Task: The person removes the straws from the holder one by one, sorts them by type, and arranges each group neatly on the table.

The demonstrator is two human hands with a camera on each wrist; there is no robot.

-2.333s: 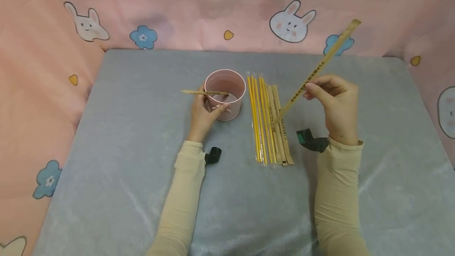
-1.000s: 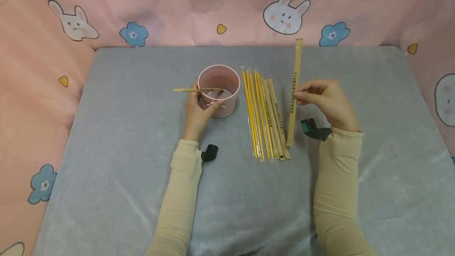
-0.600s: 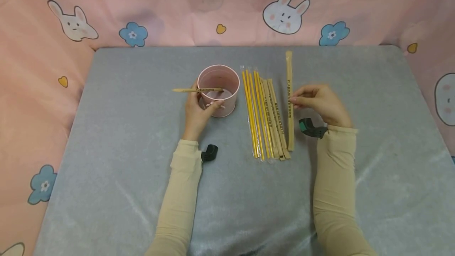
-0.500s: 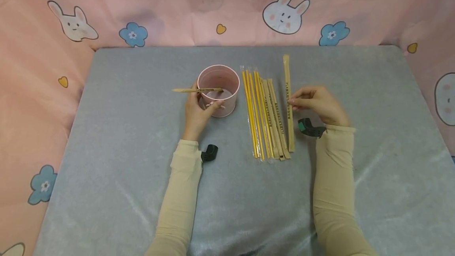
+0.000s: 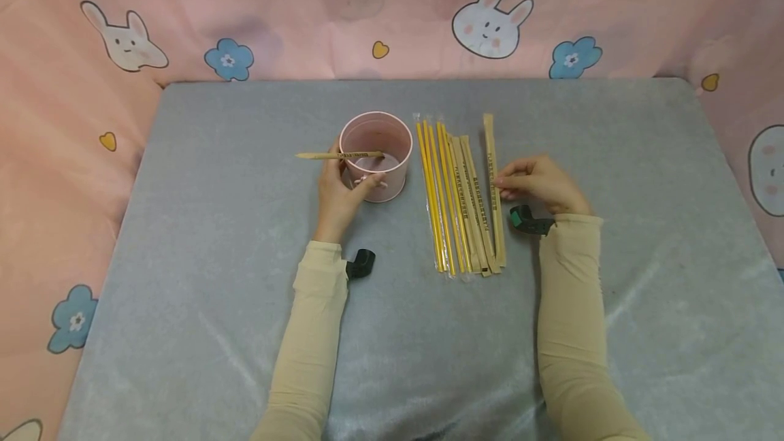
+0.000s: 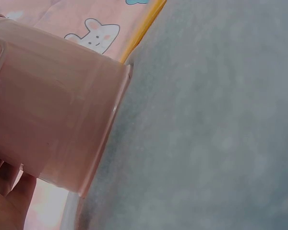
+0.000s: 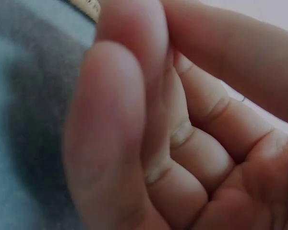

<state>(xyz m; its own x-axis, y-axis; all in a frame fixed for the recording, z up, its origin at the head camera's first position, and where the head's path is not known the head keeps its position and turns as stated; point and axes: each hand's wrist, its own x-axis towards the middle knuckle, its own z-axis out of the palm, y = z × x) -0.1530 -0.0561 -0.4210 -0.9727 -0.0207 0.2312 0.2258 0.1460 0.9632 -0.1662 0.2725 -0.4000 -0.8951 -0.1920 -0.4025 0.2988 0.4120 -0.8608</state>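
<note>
My left hand [image 5: 339, 203] grips a small pink bucket [image 5: 398, 179] round its side, thumb in front; in the left wrist view the bucket [image 6: 57, 105] fills the left, with fingers at its lower edge. A paper-wrapped straw [image 5: 331, 155] leans in the bucket, its outer end sticking out to the left over the rim. Thumb and fingertips of my right hand [image 5: 539, 182] pinch another paper-wrapped straw [image 5: 492, 148] by its middle. It lies along the right side of the row. In the right wrist view, curled fingers [image 7: 110, 120] hide most of that straw.
Between the hands lie several yellow straws [image 5: 432, 182] in clear wrappers, side by side with several paper-wrapped straws [image 5: 463, 189]. Grey cloth covers the table [image 5: 429, 352]. A pink printed curtain [image 5: 306, 12] stands behind and at both sides.
My right hand has brought the paper-wrapped straw down and to the left, from tilted in the air to alongside the row. The left hand and bucket have kept their place.
</note>
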